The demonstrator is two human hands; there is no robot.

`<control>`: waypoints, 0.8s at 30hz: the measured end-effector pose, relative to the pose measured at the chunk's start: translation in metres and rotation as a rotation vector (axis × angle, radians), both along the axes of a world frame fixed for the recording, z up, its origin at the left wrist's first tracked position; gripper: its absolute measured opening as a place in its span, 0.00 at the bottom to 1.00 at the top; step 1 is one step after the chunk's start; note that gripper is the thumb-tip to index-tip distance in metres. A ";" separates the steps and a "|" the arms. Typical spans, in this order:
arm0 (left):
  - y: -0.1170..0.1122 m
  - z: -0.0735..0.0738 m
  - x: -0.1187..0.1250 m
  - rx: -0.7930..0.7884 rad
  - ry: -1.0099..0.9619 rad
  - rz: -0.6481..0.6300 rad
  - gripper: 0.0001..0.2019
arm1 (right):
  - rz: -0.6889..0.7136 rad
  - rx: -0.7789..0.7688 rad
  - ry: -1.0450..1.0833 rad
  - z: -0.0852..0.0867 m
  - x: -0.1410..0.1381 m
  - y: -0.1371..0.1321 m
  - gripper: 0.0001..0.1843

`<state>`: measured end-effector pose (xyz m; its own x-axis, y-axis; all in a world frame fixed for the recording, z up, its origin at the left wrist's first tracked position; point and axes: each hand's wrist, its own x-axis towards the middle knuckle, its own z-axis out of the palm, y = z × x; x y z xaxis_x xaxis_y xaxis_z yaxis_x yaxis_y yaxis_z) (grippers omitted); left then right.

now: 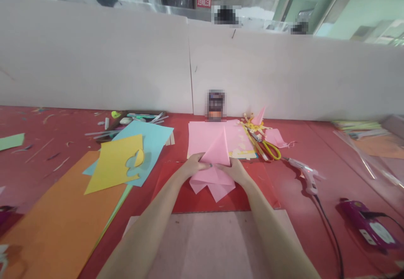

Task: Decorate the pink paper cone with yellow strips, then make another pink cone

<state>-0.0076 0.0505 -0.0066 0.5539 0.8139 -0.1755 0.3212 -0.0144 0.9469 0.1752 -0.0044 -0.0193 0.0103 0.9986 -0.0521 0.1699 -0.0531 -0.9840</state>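
Observation:
A folded sheet of pink paper rises to a tall point, with several pointed flaps spread at its lower end. My left hand grips its left side, thumb laid across the front. On the opposite edge, my right hand holds it the same way, thumb inward. The fingers behind the paper are hidden. Beneath it lies a red board. Flat pink sheets lie just beyond my hands, with small pale scraps on their right part.
Yellow-handled scissors and a glue gun with a cord lie right. A purple power strip sits farther right. Yellow, blue and orange sheets overlap at left. A white partition stands behind.

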 end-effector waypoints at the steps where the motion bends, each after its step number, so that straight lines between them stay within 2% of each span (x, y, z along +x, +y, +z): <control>1: 0.001 -0.002 0.000 -0.024 -0.029 0.011 0.21 | -0.008 -0.003 0.027 -0.001 0.000 0.001 0.20; 6: 0.002 -0.007 0.001 -0.043 -0.133 0.071 0.22 | -0.034 -0.028 0.163 -0.001 0.003 0.003 0.22; 11: 0.002 -0.002 -0.001 -0.146 -0.262 0.104 0.24 | -0.046 -0.008 0.311 0.001 0.007 0.004 0.23; 18: 0.005 0.005 -0.017 -0.325 -0.236 0.064 0.27 | -0.063 -0.008 0.409 0.006 0.007 0.003 0.18; 24: 0.005 0.007 -0.020 -0.404 -0.348 0.124 0.20 | -0.151 -0.063 0.513 0.005 0.007 0.004 0.12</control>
<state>-0.0278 0.0556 0.0004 0.5391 0.7825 -0.3115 -0.0357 0.3907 0.9198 0.1820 -0.0002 -0.0144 0.1106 0.9828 -0.1479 -0.3458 -0.1015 -0.9328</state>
